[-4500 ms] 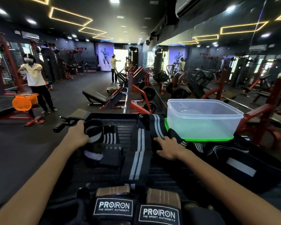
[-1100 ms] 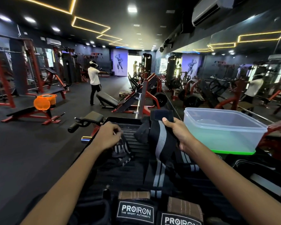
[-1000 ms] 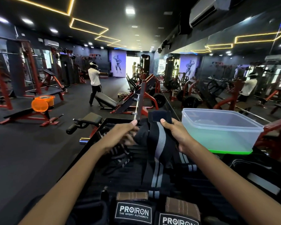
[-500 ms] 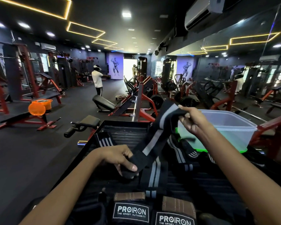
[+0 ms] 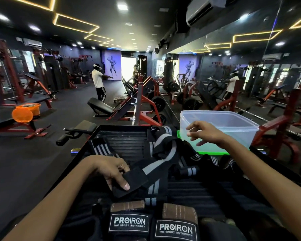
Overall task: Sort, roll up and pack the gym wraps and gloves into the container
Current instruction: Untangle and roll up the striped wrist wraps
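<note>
Container (image 5: 233,122) far right; wrap (image 5: 161,153) left of it; gloves (image 5: 151,221) nearest.

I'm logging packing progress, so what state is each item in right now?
Container: open, no lid on it, nothing visible inside.
Green lid: lying flat under the container.
Striped wrap: unrolled, crumpled in the middle, one end pinned down.
Left hand: presses that end against the platform.
Right hand: open, fingers spread, holding nothing, in front of the container.
PROIRON gloves: side by side, unpacked.
</note>
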The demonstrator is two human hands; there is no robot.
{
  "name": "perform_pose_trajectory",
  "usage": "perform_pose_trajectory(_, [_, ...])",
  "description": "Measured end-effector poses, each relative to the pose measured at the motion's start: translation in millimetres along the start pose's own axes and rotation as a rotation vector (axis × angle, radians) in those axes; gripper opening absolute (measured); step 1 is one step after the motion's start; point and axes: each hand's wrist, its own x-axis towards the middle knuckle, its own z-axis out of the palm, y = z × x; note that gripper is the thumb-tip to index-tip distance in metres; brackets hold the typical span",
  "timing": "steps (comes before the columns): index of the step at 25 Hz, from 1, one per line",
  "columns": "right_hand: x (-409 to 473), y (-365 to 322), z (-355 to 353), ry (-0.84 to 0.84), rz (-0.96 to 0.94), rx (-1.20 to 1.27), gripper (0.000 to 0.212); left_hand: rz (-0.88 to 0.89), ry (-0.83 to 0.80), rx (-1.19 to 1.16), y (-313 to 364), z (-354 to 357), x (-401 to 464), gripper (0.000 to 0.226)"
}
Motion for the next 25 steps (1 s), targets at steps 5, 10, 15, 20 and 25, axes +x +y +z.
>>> perform_pose_trajectory(5, [-26,47,-41,-0.210,0.217,-0.684,0.060,0.099,0.161,0.093,0,-3,8,0.049])
perform_pose_trajectory(10, [-46,69,-12,-0.381,0.099,-0.675,0.078,0.130,0.211,0.093,-3,-3,15,0.085])
perform_pose_trajectory(15, [-50,65,-23,-0.185,-0.007,-0.403,0.083,0.133,0.335,0.217,-1,-4,17,0.076])
perform_pose_trajectory(20, [-58,71,-44,-0.078,-0.073,-0.328,0.049,0.263,0.534,0.633,46,17,34,0.054])
perform_pose_trajectory(25, [-77,66,-66,-0.029,-0.090,-0.593,0.028,0.474,0.505,0.690,108,73,76,0.055])
